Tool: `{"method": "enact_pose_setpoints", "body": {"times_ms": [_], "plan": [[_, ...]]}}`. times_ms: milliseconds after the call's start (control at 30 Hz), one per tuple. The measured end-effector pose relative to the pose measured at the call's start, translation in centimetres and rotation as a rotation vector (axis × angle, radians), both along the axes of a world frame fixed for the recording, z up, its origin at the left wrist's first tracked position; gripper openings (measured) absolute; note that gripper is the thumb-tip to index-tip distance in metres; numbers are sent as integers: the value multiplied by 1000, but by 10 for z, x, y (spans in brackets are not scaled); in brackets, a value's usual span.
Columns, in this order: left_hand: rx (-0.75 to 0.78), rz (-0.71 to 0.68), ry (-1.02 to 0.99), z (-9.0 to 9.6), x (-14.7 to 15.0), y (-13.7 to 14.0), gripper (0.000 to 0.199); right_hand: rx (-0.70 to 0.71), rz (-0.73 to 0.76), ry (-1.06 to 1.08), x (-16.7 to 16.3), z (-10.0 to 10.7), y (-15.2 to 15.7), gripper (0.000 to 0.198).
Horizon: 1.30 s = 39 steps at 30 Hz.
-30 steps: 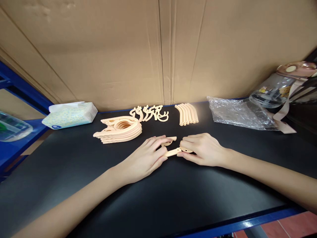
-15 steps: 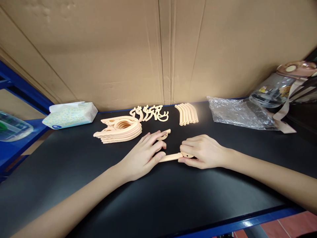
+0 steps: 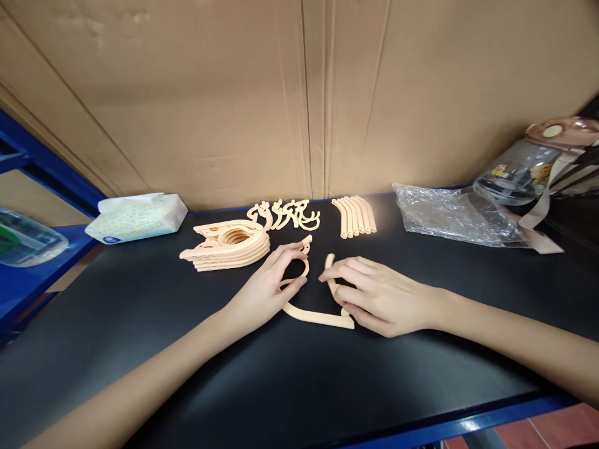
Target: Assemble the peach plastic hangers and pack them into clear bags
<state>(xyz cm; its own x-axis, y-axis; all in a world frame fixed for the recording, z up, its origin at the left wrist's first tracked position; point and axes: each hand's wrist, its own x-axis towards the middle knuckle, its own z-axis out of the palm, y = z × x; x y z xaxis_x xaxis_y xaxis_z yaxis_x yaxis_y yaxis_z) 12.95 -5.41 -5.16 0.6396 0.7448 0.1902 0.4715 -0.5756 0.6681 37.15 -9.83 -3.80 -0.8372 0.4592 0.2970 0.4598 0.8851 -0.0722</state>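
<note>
My left hand (image 3: 269, 277) grips a peach-coloured plastic hanger body (image 3: 318, 318), a curved frame with a ring-shaped opening, partly hidden by my fingers. My right hand (image 3: 377, 293) holds a short curved hanger arm (image 3: 330, 268) of the same colour, which stands up from my fingers. The arm's lower end meets the right tip of the body; whether the two are joined there is hidden. Beyond my left hand lies a stack of hanger bodies (image 3: 227, 249). Several loose hooks (image 3: 290, 215) and a row of curved hanger arms (image 3: 354, 217) lie at the back.
A tissue pack (image 3: 140, 218) sits at the back left of the black table (image 3: 262, 386). At the back right lie a clear plastic bag (image 3: 449, 212) and a water bottle (image 3: 519, 168) with a strap. A cardboard wall (image 3: 210, 93) closes off the far side.
The hanger body has turned, its right tip moving toward me. In my right hand the short arm has swung upright, and my right fingers have opened out a little from their tight grip.
</note>
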Motion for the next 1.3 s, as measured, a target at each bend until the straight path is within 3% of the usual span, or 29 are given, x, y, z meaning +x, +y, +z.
{"method": "enact_pose_setpoints", "body": {"times_ms": [200,367,767,1067,1300], "plan": [[65,48,22,-2,0,0,27,-2,-49,10,-2,-3,0,16],[158,77,64,-2,0,1,28,-14,-32,76,-2,-5,0,44],[150,88,100,2,0,0,33,-40,85,29,-6,-3,-7,19],[163,60,112,2,0,0,31,-74,91,14,-5,-3,-6,32],[218,49,129,1,-1,0,32,-22,-23,49,2,-8,7,36]]}}
